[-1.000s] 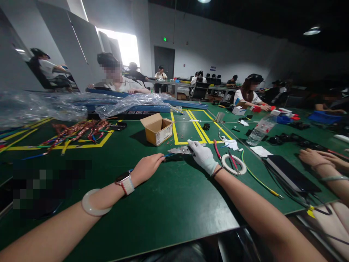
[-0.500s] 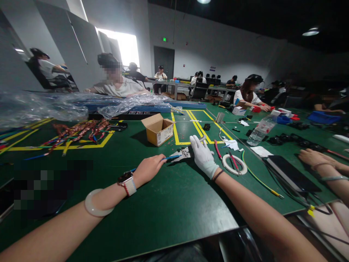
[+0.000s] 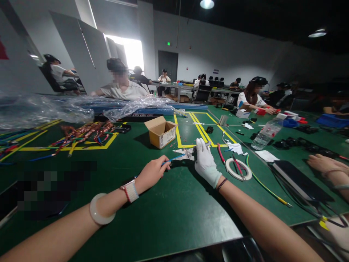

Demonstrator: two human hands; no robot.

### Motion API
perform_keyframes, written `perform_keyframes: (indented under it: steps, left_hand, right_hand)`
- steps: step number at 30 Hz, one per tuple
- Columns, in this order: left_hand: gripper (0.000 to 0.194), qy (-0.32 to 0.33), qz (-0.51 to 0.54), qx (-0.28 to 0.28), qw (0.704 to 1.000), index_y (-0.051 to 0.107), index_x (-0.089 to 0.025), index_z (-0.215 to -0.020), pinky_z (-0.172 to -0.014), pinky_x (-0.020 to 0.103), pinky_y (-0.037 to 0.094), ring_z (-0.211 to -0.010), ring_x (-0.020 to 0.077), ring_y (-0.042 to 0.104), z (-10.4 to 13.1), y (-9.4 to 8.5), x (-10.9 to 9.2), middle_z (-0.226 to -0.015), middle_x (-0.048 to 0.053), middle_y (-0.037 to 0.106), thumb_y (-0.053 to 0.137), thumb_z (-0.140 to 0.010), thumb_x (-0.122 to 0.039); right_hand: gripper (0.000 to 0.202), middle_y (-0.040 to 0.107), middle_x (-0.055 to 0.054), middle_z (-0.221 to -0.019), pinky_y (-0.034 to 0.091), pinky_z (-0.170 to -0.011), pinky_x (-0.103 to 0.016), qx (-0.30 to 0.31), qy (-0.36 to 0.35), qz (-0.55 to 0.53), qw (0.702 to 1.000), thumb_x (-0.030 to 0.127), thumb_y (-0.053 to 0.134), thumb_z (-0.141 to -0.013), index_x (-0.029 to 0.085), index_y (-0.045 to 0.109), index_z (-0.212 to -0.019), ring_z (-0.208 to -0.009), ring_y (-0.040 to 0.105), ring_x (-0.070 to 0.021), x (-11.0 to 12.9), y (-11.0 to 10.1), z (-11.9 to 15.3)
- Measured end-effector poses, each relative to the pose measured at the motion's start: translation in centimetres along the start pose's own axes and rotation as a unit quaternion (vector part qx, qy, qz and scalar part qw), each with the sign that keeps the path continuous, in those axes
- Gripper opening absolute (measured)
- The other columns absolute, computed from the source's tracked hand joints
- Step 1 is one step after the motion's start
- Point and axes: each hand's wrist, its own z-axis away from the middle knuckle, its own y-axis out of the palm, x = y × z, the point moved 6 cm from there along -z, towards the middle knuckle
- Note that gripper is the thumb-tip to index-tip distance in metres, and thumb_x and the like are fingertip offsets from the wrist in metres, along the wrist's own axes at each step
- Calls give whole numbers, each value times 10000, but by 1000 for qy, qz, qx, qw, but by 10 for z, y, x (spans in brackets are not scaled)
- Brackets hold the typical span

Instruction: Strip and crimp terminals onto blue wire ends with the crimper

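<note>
My bare left hand [image 3: 153, 170] pinches a blue wire [image 3: 174, 159] whose end points right, at the jaws of a wire stripper. In a white glove, my right hand [image 3: 206, 162] is wrapped around the handles of that wire stripper [image 3: 187, 154], its flat metal head sticking out to the left. The jaws look parted, with the wire tip lying at them; whether they grip it I cannot tell. Just behind the tool stands an open yellow cardboard box [image 3: 160, 134], small copper scraps lying beside it.
Stripped copper wires [image 3: 84, 134] lie at left, near clear plastic wrap [image 3: 141, 105]. Right of my glove are a white tape roll [image 3: 248, 174], a green-yellow cable [image 3: 265, 187], a water bottle [image 3: 267, 134] and a black power bank [image 3: 302, 180]. A co-worker's hands [image 3: 323, 165] rest at far right.
My head view has shifted slightly, so the scene sits a little lower and further right. My left hand has rolled a little, turning the watch face away. Both hands keep their holds.
</note>
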Motion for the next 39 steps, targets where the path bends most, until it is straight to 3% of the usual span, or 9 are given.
perform_keyframes:
  steps: [4,8,17,24,35,39]
  left_hand:
    - [249,-21,99,23,995,509,-189,-889,-488,242,438,-482,107,546,1,6,-4,-872,26,689,420,-924,-419]
    - [257,-31,152,47,987,478,-184,-861,-447,220,409,-451,79,484,3,11,-8,-886,39,693,445,-911,-433]
    - [279,-35,227,85,970,409,-189,-844,-432,201,404,-428,58,479,8,22,-9,-929,74,709,478,-907,-452]
    - [290,-31,237,94,967,395,-190,-838,-442,205,414,-426,58,491,8,24,-8,-943,82,710,486,-907,-456]
    - [328,-48,237,105,965,420,-189,-857,-400,188,299,-411,52,405,5,24,-1,-930,80,708,509,-877,-503]
    - [348,-55,229,121,964,499,-166,-897,-426,195,291,-459,72,414,3,24,-1,-844,58,696,496,-875,-513]
  right_hand:
    - [722,274,-264,-1474,241,-1095,-537,-24,-12,1,1000,122,433,-815,-9,140,-1462,-1410,171,-327,2,-6,0]
    - [752,308,-259,-1452,247,-1085,-543,-23,-19,-4,1000,138,446,-802,10,122,-1469,-1380,234,-336,3,-7,-2]
    - [605,476,-262,-1254,396,-920,-462,20,36,31,999,130,419,-829,18,293,-1411,-1098,484,-320,0,-2,-4]
    - [355,574,-150,-1054,410,-760,-338,100,57,75,991,150,449,-829,111,525,-1173,-882,558,-250,0,-11,-12]
    - [243,591,-102,-982,373,-697,-319,134,52,90,985,125,473,-806,176,551,-1031,-867,575,-233,-4,-13,-13]
    - [278,600,-98,-998,401,-713,-319,130,38,90,987,132,475,-814,182,550,-1077,-884,581,-234,-6,-15,-15]
